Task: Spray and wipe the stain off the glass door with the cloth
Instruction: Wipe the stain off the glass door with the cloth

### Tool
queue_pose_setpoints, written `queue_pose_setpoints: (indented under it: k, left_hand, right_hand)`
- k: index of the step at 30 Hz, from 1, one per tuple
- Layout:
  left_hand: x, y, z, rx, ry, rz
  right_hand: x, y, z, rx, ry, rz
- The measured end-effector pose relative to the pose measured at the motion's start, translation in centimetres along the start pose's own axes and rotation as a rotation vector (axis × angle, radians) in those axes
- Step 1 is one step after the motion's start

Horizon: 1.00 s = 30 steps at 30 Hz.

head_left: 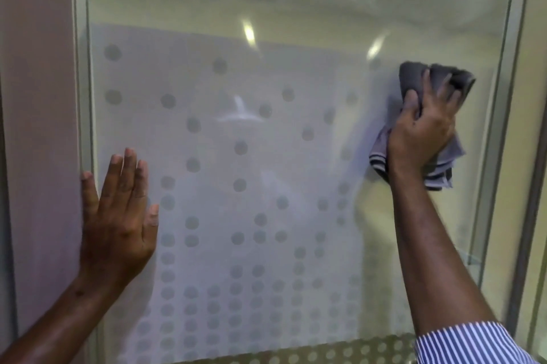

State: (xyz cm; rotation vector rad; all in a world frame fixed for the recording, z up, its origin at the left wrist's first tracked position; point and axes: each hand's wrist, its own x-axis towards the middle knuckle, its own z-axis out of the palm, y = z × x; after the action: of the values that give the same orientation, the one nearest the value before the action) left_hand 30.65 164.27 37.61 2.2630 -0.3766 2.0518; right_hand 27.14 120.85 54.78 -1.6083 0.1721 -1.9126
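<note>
right hand (421,126) grips bunched grey striped cloth (426,123) against glass door (296,8) | left hand (118,215) flat, fingers straight, on frosted dotted film (236,186) beside metal frame (85,97) | pale wall (38,97) left of it | stain: cannot tell

Place: most likely an office or other commercial interior
Door: framed glass door (296,23), a slim metal frame (81,67) at 9 o'clock and again at 3 o'clock
Film: frosted privacy film (207,174) with rows of grey dots, denser toward 6 o'clock, as on office partitions
Wall: plain pale wall (38,97) at 9 o'clock
Reflections: long ceiling lights (248,33) toward 12 o'clock
Clothing: striped shirt cuff (464,343) at 5 o'clock
</note>
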Motion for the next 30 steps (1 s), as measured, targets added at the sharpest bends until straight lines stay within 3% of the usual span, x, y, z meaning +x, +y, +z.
queue_pose_setpoints:
  k: [7,13,16,24,30]
  left_hand:
    - [0.1,0.2,-0.1,0.012,0.0,0.004]
    - [0.3,0.6,-0.5,0.037,-0.001,0.023]
    - [0.4,0.5,-0.8,0.043,-0.025,0.005]
    - [0.4,0.3,-1.1,0.024,-0.038,0.016]
    - [0.3,0.0,-0.9,-0.009,-0.037,0.013]
  right_hand:
    - [1.4,-10.0,4.1,-0.044,-0.097,-0.303]
    - [-8.4,-17.7,6.2,-0.061,-0.352,-0.804]
    - [-15.0,-16.8,5.3,-0.045,-0.494,-1.048]
    - [-19.9,-6.6,0.5,0.123,-0.696,-1.35]
    - [-21.8,-3.6,-1.6,0.143,-0.784,-1.191]
